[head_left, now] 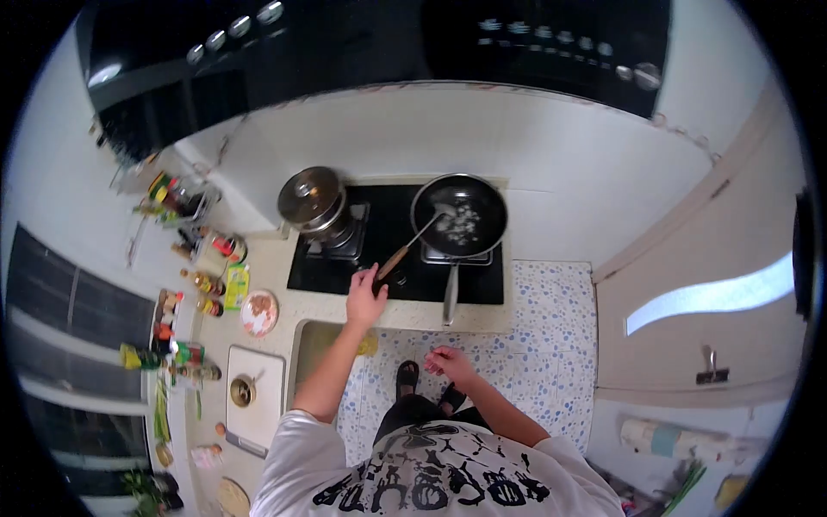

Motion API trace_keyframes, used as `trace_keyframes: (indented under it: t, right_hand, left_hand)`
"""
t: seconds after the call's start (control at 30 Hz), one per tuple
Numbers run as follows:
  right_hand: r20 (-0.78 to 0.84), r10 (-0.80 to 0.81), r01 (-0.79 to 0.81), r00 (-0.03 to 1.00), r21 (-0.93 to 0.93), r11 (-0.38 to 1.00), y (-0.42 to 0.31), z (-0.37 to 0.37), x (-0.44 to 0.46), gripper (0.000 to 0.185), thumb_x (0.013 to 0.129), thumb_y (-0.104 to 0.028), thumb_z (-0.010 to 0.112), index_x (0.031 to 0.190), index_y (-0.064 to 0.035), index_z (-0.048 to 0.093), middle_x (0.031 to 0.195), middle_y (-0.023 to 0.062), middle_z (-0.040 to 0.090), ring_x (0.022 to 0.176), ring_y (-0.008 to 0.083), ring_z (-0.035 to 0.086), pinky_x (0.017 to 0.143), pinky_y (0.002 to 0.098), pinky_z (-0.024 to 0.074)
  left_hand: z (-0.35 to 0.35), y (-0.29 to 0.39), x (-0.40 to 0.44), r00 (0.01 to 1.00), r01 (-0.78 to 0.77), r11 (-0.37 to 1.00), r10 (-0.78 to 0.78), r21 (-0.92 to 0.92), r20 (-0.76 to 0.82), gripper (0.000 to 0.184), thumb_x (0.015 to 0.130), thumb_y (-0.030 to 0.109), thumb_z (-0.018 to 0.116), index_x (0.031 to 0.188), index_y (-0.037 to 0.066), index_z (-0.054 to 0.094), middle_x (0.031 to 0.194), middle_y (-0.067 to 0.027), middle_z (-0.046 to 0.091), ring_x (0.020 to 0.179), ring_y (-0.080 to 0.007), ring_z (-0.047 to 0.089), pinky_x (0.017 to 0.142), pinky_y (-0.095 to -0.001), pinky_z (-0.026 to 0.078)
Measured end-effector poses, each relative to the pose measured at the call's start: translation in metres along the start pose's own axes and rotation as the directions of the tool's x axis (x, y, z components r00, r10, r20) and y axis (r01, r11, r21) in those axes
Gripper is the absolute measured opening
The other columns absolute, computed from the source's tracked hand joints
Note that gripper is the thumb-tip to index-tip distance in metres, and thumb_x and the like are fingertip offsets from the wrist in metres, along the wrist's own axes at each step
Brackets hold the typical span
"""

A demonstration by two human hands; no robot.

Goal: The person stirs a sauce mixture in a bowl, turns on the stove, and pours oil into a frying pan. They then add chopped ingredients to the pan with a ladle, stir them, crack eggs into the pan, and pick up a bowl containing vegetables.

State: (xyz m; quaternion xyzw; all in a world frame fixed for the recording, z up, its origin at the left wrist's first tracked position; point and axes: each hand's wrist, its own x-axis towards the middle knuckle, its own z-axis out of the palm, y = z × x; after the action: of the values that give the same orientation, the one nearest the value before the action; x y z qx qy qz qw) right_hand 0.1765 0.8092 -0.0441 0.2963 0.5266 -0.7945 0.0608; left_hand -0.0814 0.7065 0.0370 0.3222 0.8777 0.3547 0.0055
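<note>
My left hand (366, 297) is closed around the end of a spatula's wooden handle (394, 261). The metal spatula head (444, 210) rests inside a black frying pan (488, 226), beside a cluster of small pale pieces or bubbles (463, 228) too small to identify. The pan sits on the right burner, and its grey handle (450, 297) points toward me. Over the floor in front of my body, my right hand (450, 362) has its fingers curled in, with nothing visible in them.
A lidded pot (313, 202) stands on the left burner of the black cooktop (388, 202). Left along the counter are a plate of pinkish food (259, 312), several bottles, and a white board (267, 370) bearing a small metal bowl (243, 392). A dark range hood (370, 43) hangs above.
</note>
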Motion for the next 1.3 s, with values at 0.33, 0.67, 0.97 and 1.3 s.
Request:
trace_keyframes:
  t: [0.33, 0.67, 0.97, 1.3]
  right_hand:
    - [0.218, 0.172, -0.12, 0.961, -0.231, 0.965, 0.034, 0.057, 0.02, 0.021, 0.097, -0.023, 0.065, 0.103, -0.0035, 0.069, 0.09, 0.0053, 0.073, 0.077, 0.0118, 0.066, 0.069, 0.027, 0.0512]
    - [0.403, 0.337, -0.08, 0.851, -0.536, 0.841, 0.07, 0.186, 0.046, 0.024, 0.097, -0.027, 0.066, 0.106, -0.0049, 0.069, 0.09, 0.0061, 0.074, 0.075, 0.0123, 0.067, 0.064, 0.0269, 0.0489]
    - [0.606, 0.389, 0.145, 0.694, -0.647, 0.749, 0.148, 0.39, 0.049, 0.035, 0.095, -0.025, 0.068, 0.119, -0.0008, 0.064, 0.092, 0.0095, 0.069, 0.078, 0.0162, 0.064, 0.07, 0.0302, 0.0525]
    - [0.967, -0.008, 0.967, 0.255, -0.255, -0.007, 0.207, 0.712, 0.09, 0.043, 0.087, -0.015, 0.067, 0.129, -0.0108, 0.059, 0.125, 0.0179, 0.06, 0.114, 0.0369, 0.058, 0.096, 0.0464, 0.0495]
  left_hand:
    - [-0.054, -0.08, -0.235, 0.83, 0.542, 0.818, -0.558, -0.193, -0.032, 0.058, 0.086, 0.022, 0.07, 0.141, 0.011, 0.054, 0.128, -0.017, 0.066, 0.101, -0.0306, 0.07, 0.086, -0.0402, 0.056]
    - [-0.122, -0.199, -0.437, 0.386, 0.761, 0.513, -0.85, -0.397, -0.359, 0.055, 0.087, 0.019, 0.069, 0.139, 0.009, 0.056, 0.125, -0.0173, 0.066, 0.101, -0.0273, 0.069, 0.083, -0.0374, 0.055]
    - [-0.269, -0.304, -0.552, 0.155, 0.869, 0.396, -0.788, -0.297, -0.596, 0.058, 0.081, 0.017, 0.07, 0.136, 0.008, 0.055, 0.127, -0.0239, 0.054, 0.114, -0.0383, 0.058, 0.097, -0.0434, 0.049]
    - [-0.379, -0.476, -0.583, 0.206, 0.921, 0.378, -0.679, -0.096, -0.705, 0.055, 0.083, 0.017, 0.07, 0.136, 0.013, 0.055, 0.135, -0.0268, 0.048, 0.116, -0.0442, 0.056, 0.1, -0.0477, 0.049]
